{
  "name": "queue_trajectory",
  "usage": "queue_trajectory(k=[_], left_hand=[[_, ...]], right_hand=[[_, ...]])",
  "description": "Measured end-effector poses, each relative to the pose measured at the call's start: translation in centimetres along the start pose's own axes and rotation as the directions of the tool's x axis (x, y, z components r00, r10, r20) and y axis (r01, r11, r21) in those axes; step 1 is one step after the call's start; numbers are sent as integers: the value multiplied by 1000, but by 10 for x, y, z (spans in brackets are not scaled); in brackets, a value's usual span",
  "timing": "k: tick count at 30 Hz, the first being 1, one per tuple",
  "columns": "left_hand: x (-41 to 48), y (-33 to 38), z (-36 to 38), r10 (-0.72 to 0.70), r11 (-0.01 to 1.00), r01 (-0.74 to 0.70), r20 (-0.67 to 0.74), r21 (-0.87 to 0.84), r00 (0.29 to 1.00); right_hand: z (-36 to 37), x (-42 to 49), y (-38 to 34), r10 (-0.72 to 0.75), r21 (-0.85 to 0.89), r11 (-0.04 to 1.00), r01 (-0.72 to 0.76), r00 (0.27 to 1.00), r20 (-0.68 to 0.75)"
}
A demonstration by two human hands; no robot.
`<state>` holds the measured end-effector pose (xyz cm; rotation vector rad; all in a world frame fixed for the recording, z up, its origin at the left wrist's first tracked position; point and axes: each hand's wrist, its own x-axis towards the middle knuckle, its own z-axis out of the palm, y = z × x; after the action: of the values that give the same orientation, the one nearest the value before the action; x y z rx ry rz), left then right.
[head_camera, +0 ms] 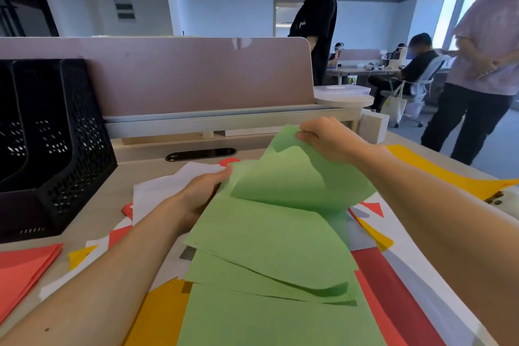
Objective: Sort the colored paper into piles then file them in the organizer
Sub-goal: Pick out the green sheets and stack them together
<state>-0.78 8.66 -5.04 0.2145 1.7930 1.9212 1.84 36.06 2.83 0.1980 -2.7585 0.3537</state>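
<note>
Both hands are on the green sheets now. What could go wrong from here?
1. The green sheets are fanned unevenly; lower ones may slip out of the left hand.
2. The right hand pinches the top sheet by its curled edge, which might crease or tear.
3. White sheets lie right beside the left hand and could get gathered in with the greens.

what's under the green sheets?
Around the green sheets, white sheets, red sheets and yellow sheets show, spread loose on the desk. What lies beneath the stack's middle is covered. The left hand grips its left edge; the right hand pinches a lifted corner.
</note>
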Motion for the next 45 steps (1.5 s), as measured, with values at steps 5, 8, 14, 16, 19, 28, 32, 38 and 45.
queue_trajectory(k=[5, 8, 14, 16, 19, 28, 32, 38, 45], left_hand=[[9, 2, 0, 30, 896, -23, -7, 444, 1000], [19, -1, -7, 13, 863, 2, -25, 506, 1000], [22, -2, -3, 139, 879, -61, -133, 474, 981], [18, -1, 2, 156, 894, -66, -172, 442, 973], [15, -1, 6, 201, 912, -124, -161, 391, 966], [13, -5, 12, 182, 883, -134, -64, 450, 981], [8, -3, 12, 333, 843, -234, -129, 484, 934], [2, 0, 10, 408, 902, -355, -219, 244, 886], [6, 4, -1, 367, 928, -326, -307, 178, 878]], right_hand=[[18, 25, -9, 73, -94, 993, -69, 997, 33], [36, 28, -13, 146, -138, 978, -153, 987, -61], [67, -1, -9, 288, -21, 955, -295, 944, -158], [72, -17, -7, 352, 11, 936, -352, 935, -35], [73, -42, -9, 375, 73, 921, -383, 921, 104], [68, -77, -19, 281, 254, 912, -322, 941, 187], [63, -81, -16, 435, 407, 809, -424, 898, 71], [55, -83, 3, 595, 662, 523, -538, 786, 169], [42, -96, -2, 363, 832, 324, -450, 872, 330]])
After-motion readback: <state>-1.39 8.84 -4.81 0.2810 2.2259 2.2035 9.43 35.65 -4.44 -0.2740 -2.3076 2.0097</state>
